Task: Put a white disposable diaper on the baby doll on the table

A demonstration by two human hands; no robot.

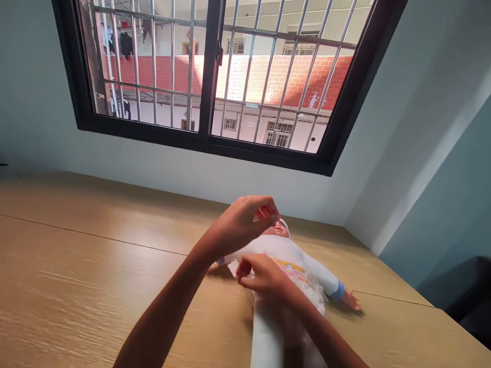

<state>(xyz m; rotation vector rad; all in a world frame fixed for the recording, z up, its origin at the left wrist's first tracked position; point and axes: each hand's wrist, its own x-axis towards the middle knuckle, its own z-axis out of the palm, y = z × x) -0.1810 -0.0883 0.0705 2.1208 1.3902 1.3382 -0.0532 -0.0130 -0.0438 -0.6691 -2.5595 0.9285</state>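
A baby doll (303, 266) in white clothes lies on its back on a wooden table (88, 266), head toward the window wall. My left hand (243, 222) hovers over the doll's face and chest with fingers curled in a pinch; what it holds is hidden. My right hand (261, 276) rests on the doll's belly, fingers closed on the white garment (280, 250). The doll's arm with a blue cuff (338, 290) stretches out to the right.
The table runs along a pale wall below a black-framed barred window (215, 76). A seam (76, 232) crosses the tabletop. A dark object (475, 296) stands past the table's right edge in the corner.
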